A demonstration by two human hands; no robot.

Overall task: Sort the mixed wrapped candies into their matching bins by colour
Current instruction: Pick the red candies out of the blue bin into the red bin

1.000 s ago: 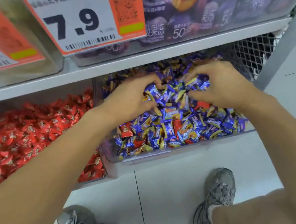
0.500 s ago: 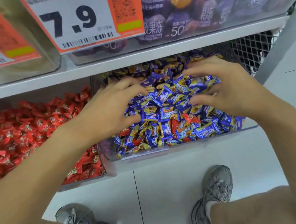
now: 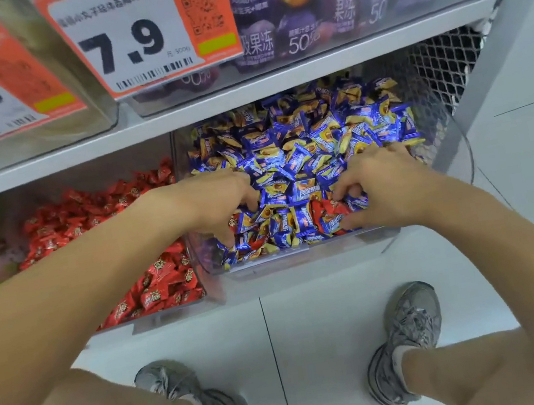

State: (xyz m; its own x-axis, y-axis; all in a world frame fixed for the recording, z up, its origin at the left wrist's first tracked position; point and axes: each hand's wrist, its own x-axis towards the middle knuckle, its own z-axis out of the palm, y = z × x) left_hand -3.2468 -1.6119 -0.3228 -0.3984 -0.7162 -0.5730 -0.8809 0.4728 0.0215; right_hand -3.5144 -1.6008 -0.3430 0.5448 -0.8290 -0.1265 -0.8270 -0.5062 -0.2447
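Both hands dug into blue-candy bin, fingers curled to fish out stray red candies for red bin; actual pinch unclear.

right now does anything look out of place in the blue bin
Yes. Red candies lie mixed among the blue candies at the front of the blue bin, between the left hand and right hand. They match the red bin alongside.
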